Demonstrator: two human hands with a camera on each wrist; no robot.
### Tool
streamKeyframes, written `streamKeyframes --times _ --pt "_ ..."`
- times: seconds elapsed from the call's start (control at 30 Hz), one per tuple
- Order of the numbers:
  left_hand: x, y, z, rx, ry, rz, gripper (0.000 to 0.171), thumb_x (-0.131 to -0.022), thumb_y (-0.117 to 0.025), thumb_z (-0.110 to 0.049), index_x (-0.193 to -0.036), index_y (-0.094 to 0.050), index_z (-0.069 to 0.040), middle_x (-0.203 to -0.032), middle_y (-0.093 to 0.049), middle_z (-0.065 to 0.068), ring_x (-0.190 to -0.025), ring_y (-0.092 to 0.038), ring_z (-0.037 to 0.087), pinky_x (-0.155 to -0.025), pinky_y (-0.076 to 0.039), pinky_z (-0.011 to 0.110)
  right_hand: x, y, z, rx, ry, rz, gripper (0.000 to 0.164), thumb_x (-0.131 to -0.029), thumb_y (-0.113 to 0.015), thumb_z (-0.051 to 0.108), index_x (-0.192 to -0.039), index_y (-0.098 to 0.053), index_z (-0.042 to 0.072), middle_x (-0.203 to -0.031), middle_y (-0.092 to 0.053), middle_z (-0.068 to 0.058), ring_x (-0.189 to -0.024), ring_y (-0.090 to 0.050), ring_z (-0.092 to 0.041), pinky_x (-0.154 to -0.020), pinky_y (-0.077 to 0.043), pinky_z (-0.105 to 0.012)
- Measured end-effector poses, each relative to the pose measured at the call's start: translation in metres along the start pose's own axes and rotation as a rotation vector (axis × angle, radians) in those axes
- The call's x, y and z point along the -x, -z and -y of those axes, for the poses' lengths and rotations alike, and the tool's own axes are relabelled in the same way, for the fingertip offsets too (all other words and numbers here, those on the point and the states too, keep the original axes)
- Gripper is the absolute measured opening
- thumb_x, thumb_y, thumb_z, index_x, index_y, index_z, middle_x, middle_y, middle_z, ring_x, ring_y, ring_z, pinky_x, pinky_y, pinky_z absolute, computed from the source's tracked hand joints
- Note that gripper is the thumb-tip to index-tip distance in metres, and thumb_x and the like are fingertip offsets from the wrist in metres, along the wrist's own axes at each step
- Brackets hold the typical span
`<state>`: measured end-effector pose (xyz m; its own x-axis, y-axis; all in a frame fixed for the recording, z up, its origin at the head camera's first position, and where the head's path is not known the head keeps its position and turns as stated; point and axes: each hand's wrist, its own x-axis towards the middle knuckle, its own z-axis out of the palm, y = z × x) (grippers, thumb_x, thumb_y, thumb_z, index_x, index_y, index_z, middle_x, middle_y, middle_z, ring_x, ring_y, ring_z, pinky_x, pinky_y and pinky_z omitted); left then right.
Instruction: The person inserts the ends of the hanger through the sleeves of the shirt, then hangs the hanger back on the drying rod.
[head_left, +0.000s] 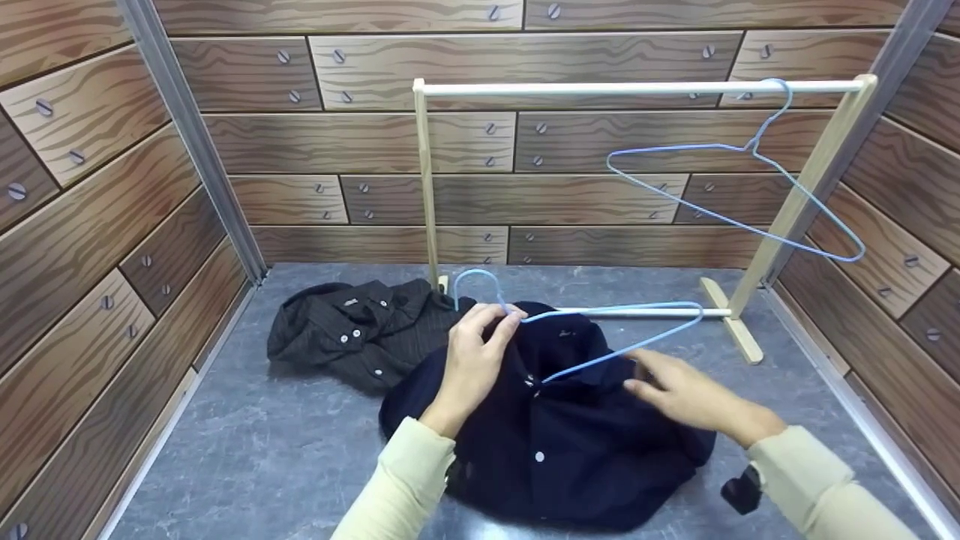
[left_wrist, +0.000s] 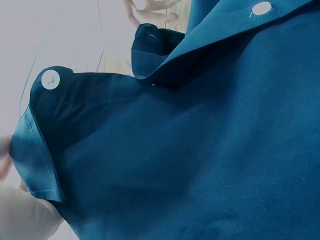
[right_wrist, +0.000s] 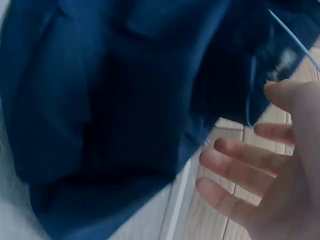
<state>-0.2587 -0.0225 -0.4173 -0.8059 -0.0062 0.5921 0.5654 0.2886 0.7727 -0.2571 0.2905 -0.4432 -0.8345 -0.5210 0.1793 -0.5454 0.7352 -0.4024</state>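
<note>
A navy shirt with white buttons lies bunched on the tabletop. Its collar shows at the left of the left wrist view. My left hand grips a blue clothes hanger just below its hook, together with the collar edge. One arm of this hanger sticks out above the shirt; the other end is hidden behind the hand and cloth. With fingers spread, my right hand is beside the shirt's collar opening, near the hanger's lower bar. The right wrist view shows this hand holding nothing.
Behind the shirt stands a wooden rack with a white rail. A second blue hanger hangs at its right end. To the left lies a crumpled dark striped shirt. Wood-patterned walls enclose the grey tabletop.
</note>
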Motion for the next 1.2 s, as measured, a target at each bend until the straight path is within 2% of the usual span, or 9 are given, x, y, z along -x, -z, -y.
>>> streamKeyframes --times 0.13,0.23,0.33,0.53,0.8,1.0,1.2 --pt "0.001 0.001 -0.002 0.012 0.000 0.007 0.015 -0.097 -0.064 -0.029 -0.094 -0.075 -0.020 -0.100 -0.072 -0.008 -0.097 -0.065 0.008 -0.089 -0.050 0.026 -0.005 -0.010 0.005 0.015 0.098 0.026 0.044 -0.098 -0.061 0.021 -0.138 -0.052 0.007 -0.089 -0.058 0.010 -0.081 -0.053 -0.003 -0.075 -0.048 -0.033" --pt "0.000 0.002 -0.002 0.023 -0.003 0.005 0.015 -0.097 -0.063 -0.029 -0.094 -0.075 -0.021 -0.100 -0.072 -0.008 -0.097 -0.065 0.008 -0.089 -0.050 0.026 -0.009 -0.013 0.007 0.038 0.139 0.027 0.047 -0.095 -0.063 0.015 -0.140 -0.051 0.010 -0.090 -0.059 0.010 -0.082 -0.054 -0.005 -0.076 -0.048 -0.035" --pt "-0.001 0.002 -0.003 0.033 -0.009 0.001 0.016 -0.098 -0.062 -0.028 -0.094 -0.076 -0.020 -0.100 -0.072 -0.007 -0.097 -0.065 0.009 -0.089 -0.050 0.026 -0.011 -0.015 0.008 0.059 0.153 0.030 0.046 -0.093 -0.064 0.011 -0.137 -0.054 0.012 -0.093 -0.062 0.008 -0.087 -0.057 -0.008 -0.080 -0.050 -0.037" --pt "0.001 0.004 -0.002 0.028 0.003 0.000 0.017 -0.098 -0.061 -0.026 -0.094 -0.075 -0.018 -0.101 -0.072 -0.004 -0.097 -0.065 0.011 -0.088 -0.050 0.026 -0.011 -0.018 0.010 0.071 0.148 0.039 0.040 -0.092 -0.065 0.012 -0.131 -0.058 0.011 -0.117 -0.069 -0.004 -0.108 -0.065 -0.020 -0.093 -0.052 -0.046" --pt "0.002 0.011 0.003 -0.015 0.016 -0.018 0.019 -0.099 -0.060 -0.029 -0.091 -0.074 -0.020 -0.098 -0.070 -0.006 -0.096 -0.064 0.008 -0.088 -0.050 0.025 -0.007 -0.007 0.010 0.144 0.126 -0.160 0.028 -0.088 -0.067 0.006 -0.116 -0.068 0.007 -0.108 -0.074 -0.007 -0.099 -0.070 -0.027 -0.087 -0.055 -0.046" --pt "0.003 0.015 0.007 -0.050 0.039 -0.054 0.020 -0.099 -0.060 -0.027 -0.088 -0.074 -0.019 -0.098 -0.069 -0.004 -0.097 -0.064 0.008 -0.086 -0.050 0.025 -0.003 0.005 0.012 0.170 0.110 -0.211 0.026 -0.088 -0.066 0.004 -0.112 -0.070 0.012 -0.104 -0.075 -0.001 -0.097 -0.070 -0.020 -0.082 -0.056 -0.043" --pt "0.004 0.017 0.011 -0.077 0.049 -0.067 0.019 -0.099 -0.060 -0.025 -0.088 -0.074 -0.016 -0.098 -0.068 -0.001 -0.099 -0.064 0.012 -0.087 -0.050 0.027 0.000 0.012 0.014 0.214 0.177 -0.283 0.023 -0.086 -0.068 0.003 -0.107 -0.072 0.011 -0.102 -0.074 -0.001 -0.094 -0.071 -0.017 -0.079 -0.057 -0.040"
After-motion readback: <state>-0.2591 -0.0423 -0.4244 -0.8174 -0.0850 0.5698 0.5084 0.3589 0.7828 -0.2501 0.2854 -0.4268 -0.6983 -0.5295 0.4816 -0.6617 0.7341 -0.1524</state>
